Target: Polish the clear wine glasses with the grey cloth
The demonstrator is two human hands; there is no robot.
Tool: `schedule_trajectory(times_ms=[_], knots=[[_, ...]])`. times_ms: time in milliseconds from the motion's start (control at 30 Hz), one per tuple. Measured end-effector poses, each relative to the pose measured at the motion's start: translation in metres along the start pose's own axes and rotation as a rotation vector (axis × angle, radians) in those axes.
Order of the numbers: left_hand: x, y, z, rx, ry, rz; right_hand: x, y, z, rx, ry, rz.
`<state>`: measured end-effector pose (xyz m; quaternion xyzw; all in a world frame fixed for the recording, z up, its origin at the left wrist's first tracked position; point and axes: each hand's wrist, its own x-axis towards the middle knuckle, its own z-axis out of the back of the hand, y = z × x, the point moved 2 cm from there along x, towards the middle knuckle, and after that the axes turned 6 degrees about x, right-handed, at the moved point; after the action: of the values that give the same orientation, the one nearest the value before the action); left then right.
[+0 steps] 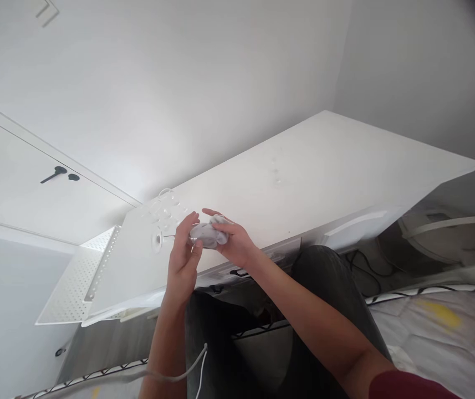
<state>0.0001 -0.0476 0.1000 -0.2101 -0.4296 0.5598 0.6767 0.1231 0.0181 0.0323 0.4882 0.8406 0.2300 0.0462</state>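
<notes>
My left hand is curled around a clear stemmed glass, its round foot and thin stem pointing left, the bowl partly hidden by fingers and cloth. My right hand grips a crumpled pale grey cloth, which is bunched against the bowl between both hands. Both hands are above the near edge of a white table. To the left of the hands, several clear round glass shapes stand close together on the table; their exact kind is hard to make out.
A few small clear spots or objects lie on the table's middle. A white perforated panel adjoins its left end. Behind are a white wall and a door with a black handle. A pale cable hangs before my legs; bedding lies at right.
</notes>
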Motion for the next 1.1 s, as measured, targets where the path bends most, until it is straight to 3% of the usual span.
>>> schedule_trajectory(times_ms=[67, 167, 233, 267, 367, 467, 567, 667, 733, 867, 933, 1100], knots=[[0.003, -0.003, -0.001, 0.076, -0.077, -0.058, -0.004, 0.003, -0.003, -0.070, 0.080, 0.053], [0.008, -0.002, -0.002, 0.131, -0.316, 0.082, -0.013, 0.011, -0.014, -0.448, 0.263, 0.212], [0.009, 0.000, -0.005, 0.079, -0.334, 0.205, -0.016, 0.013, -0.018, -0.630, 0.329, 0.255], [0.009, 0.001, -0.006, 0.031, -0.292, 0.235, -0.015, 0.014, -0.018, -0.641, 0.291, 0.266], [0.005, 0.002, -0.009, -0.060, -0.113, 0.180, -0.007, 0.015, -0.007, -0.362, 0.041, 0.244], [-0.002, 0.001, -0.005, 0.047, -0.081, 0.007, 0.001, 0.013, 0.002, -0.009, -0.045, 0.127], [-0.007, 0.001, 0.005, 0.146, -0.256, -0.114, 0.003, 0.017, 0.007, 0.080, -0.082, 0.088], [-0.010, 0.000, 0.021, 0.209, -0.466, -0.163, 0.001, 0.025, 0.011, -0.002, -0.148, 0.118], [-0.009, -0.001, 0.031, 0.306, -0.456, -0.184, -0.001, 0.030, 0.012, -0.131, -0.141, 0.096], [-0.004, 0.000, 0.039, 0.714, -0.268, -0.233, -0.005, 0.034, 0.011, -0.237, -0.002, -0.029], [-0.002, 0.002, 0.039, 0.822, -0.309, -0.268, -0.006, 0.032, 0.008, -0.200, 0.038, -0.058], [0.000, 0.003, 0.039, 0.830, -0.526, -0.327, -0.008, 0.024, 0.002, -0.189, 0.116, -0.105]])
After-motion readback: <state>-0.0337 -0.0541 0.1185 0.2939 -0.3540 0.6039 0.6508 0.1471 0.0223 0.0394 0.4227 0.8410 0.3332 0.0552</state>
